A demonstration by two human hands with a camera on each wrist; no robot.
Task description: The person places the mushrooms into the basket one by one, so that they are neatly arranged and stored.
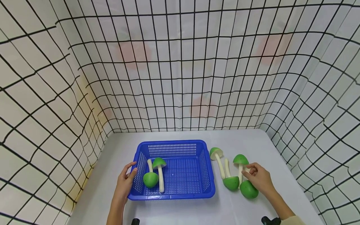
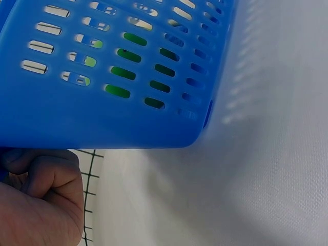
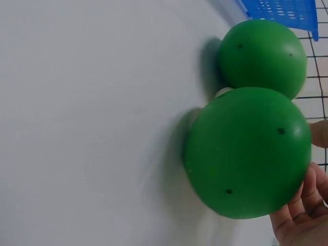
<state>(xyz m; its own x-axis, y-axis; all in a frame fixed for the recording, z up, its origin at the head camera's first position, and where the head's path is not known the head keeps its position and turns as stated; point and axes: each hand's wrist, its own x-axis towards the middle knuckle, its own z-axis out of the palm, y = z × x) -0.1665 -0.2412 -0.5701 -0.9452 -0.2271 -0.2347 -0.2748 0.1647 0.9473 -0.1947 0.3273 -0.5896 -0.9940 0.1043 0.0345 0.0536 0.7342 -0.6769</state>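
Note:
My left hand (image 1: 123,182) grips the left rim of a blue plastic basket (image 1: 185,196), its thumb at the top edge; curled fingers show below the basket wall (image 2: 102,128) in the left wrist view. Two toy mushrooms with green caps and white stems lie in the basket's left part, one mushroom (image 1: 151,180) cap toward me, the other mushroom (image 1: 159,163) cap away. My right hand (image 1: 260,178) has thumb and curled fingers about the stem of the front right mushroom (image 1: 249,189). Its green cap (image 3: 248,154) hides the stem in the right wrist view.
Right of the basket lie more toy mushrooms: one mushroom (image 1: 216,153) by the basket's corner, a second mushroom (image 1: 231,183) cap toward me, a third mushroom (image 1: 240,159) by my right fingers. Black wire grid (image 1: 180,78) fences the white table (image 1: 112,150) on the back and sides.

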